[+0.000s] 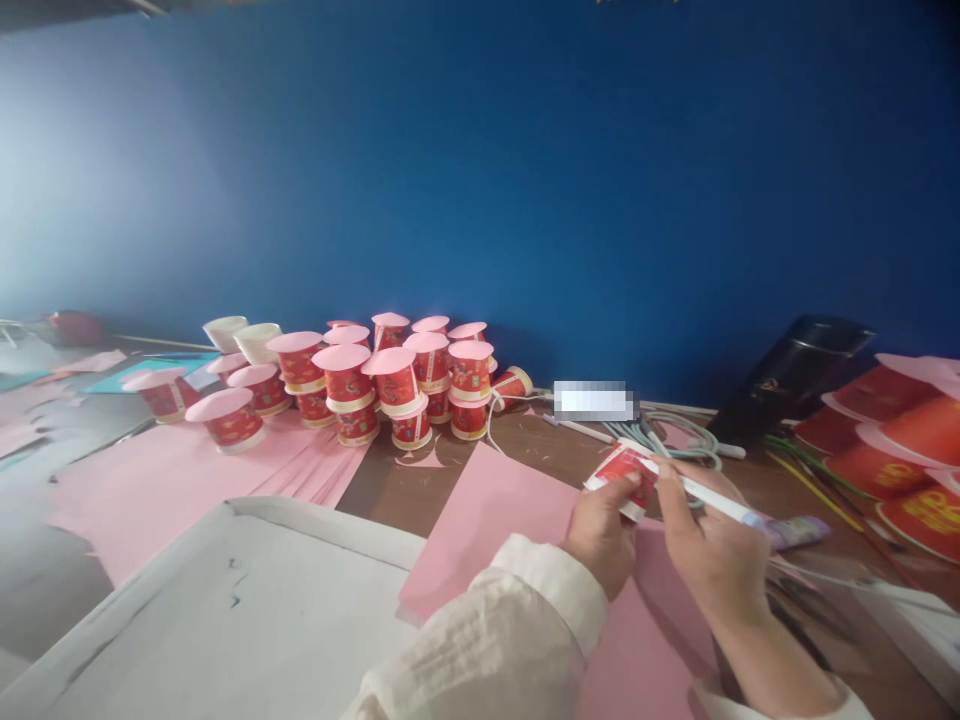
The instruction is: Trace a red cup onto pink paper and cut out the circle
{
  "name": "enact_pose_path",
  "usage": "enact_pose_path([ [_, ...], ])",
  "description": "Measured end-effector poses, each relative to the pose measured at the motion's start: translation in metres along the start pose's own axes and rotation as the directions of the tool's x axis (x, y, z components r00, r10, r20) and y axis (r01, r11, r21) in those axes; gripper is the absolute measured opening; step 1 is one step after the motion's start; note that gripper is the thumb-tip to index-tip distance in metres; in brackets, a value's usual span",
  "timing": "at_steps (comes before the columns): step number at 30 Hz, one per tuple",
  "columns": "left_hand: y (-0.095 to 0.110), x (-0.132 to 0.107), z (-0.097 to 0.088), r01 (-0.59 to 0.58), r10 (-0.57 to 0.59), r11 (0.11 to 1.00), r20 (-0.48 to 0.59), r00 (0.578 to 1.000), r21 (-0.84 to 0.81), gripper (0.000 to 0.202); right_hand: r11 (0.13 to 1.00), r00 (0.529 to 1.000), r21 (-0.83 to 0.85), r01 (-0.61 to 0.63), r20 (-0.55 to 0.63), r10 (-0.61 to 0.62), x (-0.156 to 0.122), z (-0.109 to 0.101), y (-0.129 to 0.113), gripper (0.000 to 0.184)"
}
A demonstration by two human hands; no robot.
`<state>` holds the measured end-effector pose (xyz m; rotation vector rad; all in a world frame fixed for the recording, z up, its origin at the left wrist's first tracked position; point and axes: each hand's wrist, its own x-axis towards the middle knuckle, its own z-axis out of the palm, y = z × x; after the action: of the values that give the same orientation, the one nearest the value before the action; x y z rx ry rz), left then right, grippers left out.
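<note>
My left hand (606,535) is closed round a small red paper cup (624,466), which lies tilted on its side. In my right hand (716,555) is a white marker (716,497), gripped like a pen with its tip end at the cup's side. Whether the tip touches the cup I cannot tell. Beneath both hands lies a sheet of pink paper (499,520). To the left stand several red paper cups (349,382) topped with pink paper discs, some stacked on others.
A white tray or lid (300,600) lies at front left, beside more pink sheets (150,485). Behind my hands are a coiled cable (686,435) and a black flask (787,375). More red cups (930,510) stand far right. The blue wall (525,180) closes off the back.
</note>
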<state>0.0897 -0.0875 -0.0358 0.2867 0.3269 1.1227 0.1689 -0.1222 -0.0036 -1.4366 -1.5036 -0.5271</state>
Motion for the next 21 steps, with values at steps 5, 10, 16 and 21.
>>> enact_pose_path([
  [5,0.0014,0.0012,0.0005,0.028,-0.029,0.999,-0.027,0.999,-0.025,0.039,1.000,1.000,-0.007,0.000,0.000,0.000,-0.0007,0.0007,0.0021,0.029],
  [10,0.0032,-0.0004,0.0026,0.022,-0.023,0.999,-0.039,0.999,-0.045,0.038,1.000,1.000,-0.014,-0.005,-0.006,0.005,-0.0004,0.0004,0.0006,0.027],
  [16,0.0031,0.0001,0.0018,0.034,-0.035,0.999,-0.037,0.999,-0.040,0.037,1.000,1.000,-0.015,0.006,0.002,-0.006,0.0000,0.0008,0.0004,0.026],
  [21,0.0053,-0.0004,0.0031,0.037,-0.038,0.998,-0.025,0.999,-0.042,0.039,0.999,1.000,0.039,-0.027,-0.003,0.027,-0.0013,0.0003,-0.0006,0.028],
])
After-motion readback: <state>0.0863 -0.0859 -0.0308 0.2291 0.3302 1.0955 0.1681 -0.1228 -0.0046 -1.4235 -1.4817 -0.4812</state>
